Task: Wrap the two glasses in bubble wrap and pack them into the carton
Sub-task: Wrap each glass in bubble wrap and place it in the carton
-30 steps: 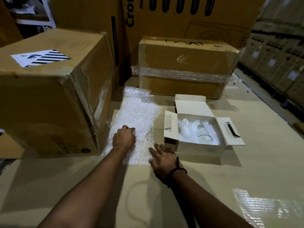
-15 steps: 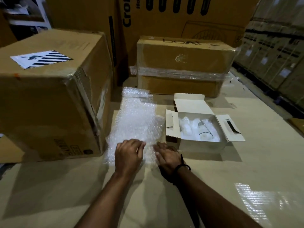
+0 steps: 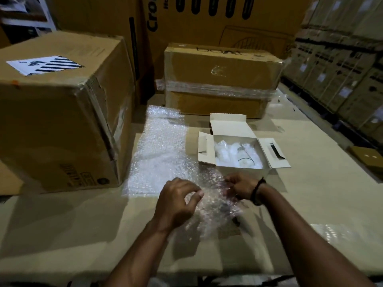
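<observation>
A small white carton (image 3: pixel 232 129) is sitting open on the tabletop (image 3: pixel 310 193) with its lid and side flaps folding outward. It is holding one clear glass (image 3: pixel 245 157), lying on its side with the rim facing the person, beside a pale bundle (image 3: pixel 222 150) of wrapping whose contents are not showing. Just left of the carton a sheet of bubble wrap (image 3: pixel 159 154) is lying flat, while its near end is being held up off the tabletop between the two hands. The left hand (image 3: pixel 178 201) is curling its grip on that end, thumb and fingers pinching it. The right hand (image 3: pixel 240 186), wearing a black wristband (image 3: pixel 257 191), is pinching the same end close to the carton's front wall. A large cardboard box (image 3: pixel 62 112) bearing a striped label (image 3: pixel 44 64) is standing just beside the wrap on the left. A taped box (image 3: pixel 221 79) is standing behind the carton, and the frame is cutting off the top of a taller printed box (image 3: pixel 207 17) behind it. Stacked boxes (image 3: pixel 342 59) are fading into the dark at the right. The lifted wrap is looking blurred, and a dark shape showing through it is too unclear to name.
</observation>
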Available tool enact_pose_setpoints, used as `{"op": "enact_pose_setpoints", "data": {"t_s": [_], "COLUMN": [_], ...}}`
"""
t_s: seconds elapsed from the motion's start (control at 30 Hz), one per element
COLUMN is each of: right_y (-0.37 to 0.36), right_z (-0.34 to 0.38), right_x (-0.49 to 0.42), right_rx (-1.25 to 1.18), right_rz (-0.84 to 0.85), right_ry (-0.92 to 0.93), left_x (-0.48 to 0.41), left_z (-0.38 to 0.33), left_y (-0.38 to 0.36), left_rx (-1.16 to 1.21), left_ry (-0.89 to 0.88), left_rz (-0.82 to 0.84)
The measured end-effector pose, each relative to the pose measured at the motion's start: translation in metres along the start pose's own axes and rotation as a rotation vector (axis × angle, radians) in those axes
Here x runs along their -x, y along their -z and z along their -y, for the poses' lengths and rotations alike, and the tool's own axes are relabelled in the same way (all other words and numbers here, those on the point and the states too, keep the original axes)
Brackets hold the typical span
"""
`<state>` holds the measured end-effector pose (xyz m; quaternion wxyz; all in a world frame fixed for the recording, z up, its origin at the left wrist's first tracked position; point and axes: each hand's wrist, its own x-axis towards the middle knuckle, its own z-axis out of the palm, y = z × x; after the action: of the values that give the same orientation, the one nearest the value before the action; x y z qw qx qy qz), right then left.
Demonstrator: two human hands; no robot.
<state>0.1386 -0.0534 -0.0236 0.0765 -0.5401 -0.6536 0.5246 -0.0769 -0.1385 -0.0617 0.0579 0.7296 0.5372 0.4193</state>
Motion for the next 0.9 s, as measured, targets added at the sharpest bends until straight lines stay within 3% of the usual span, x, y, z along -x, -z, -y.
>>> {"op": "enact_pose_setpoints", "data": {"t_s": [0.13, 0.27, 0.33, 0.43, 0.57, 0.6, 0.7, 0.77, 0.9], "right_y": [0.055, 0.086, 0.09, 0.091, 0.067, 0.054, 0.024, 0.017, 0.019], "right_z": [-0.022, -0.04, -0.049, -0.066, -0.084, -0.09, -0.114, -0.13, -0.139], "right_x": [0.018, 0.022, 0.017, 0.02, 0.035, 0.039, 0.046, 0.045, 0.039], "right_rx": [0.217, 0.666, 0.857, 0.89, 0.953, 0.919, 0.913, 0.913, 0.85], "right_rz": [0.143, 0.149, 0.02, -0.264, -0.561, -0.539, -0.295, -0.258, -0.26], "right_ry": [-0.128, -0.191, -0.144, -0.069, 0.27, 0.318, 0.174, 0.143, 0.151], "left_x": [-0.003, 0.003, 0.009, 0.016, 0.021, 0.023, 0.03, 0.036, 0.047], "left_z": [-0.015, -0.049, -0.062, -0.073, -0.072, -0.072, -0.075, -0.078, -0.085], "left_y": [-0.022, -0.062, -0.076, -0.09, -0.092, -0.092, -0.082, -0.073, -0.057], "left_rx": [-0.055, -0.246, -0.318, -0.356, -0.394, -0.411, -0.486, -0.583, -0.699], "left_ry": [-0.039, 0.05, 0.15, 0.235, 0.314, 0.338, 0.472, 0.632, 0.897], "left_rz": [0.135, 0.456, 0.602, 0.679, 0.628, 0.56, 0.258, 0.136, 0.192]}}
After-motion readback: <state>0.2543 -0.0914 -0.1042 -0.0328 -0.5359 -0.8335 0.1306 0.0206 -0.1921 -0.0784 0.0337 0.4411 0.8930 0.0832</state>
